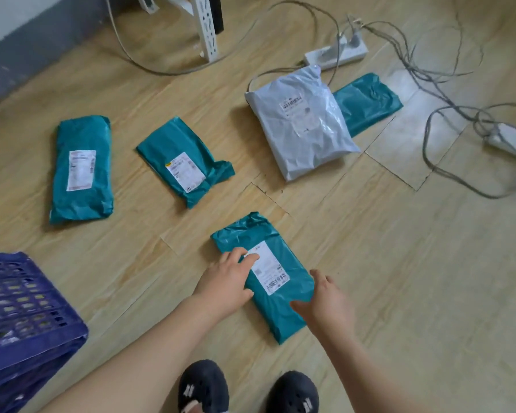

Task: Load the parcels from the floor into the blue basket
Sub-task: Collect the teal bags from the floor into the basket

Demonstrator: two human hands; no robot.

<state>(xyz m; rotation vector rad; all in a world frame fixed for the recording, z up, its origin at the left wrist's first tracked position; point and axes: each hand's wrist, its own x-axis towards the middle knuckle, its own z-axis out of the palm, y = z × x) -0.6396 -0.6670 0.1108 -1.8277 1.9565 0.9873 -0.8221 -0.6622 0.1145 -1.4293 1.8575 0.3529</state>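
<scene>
Dark shoes [248, 389] stand just behind the nearest teal parcel [268, 308] on the floor [399, 263] — left hand [228, 283] flat on it, right hand [326, 299] spread at its edge, neither gripping yet. Slick film might slip mid-lift; blue basket [27, 308] sits left.

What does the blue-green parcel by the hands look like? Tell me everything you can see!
The nearest teal parcel is a crinkly, soft-looking plastic mailer. It is oblong and lies flat and slanted on the wooden floor. A white label with barcodes sits on top. Its far end is bunched. The left hand rests on its left side and label corner; the right hand touches its right edge.
</scene>
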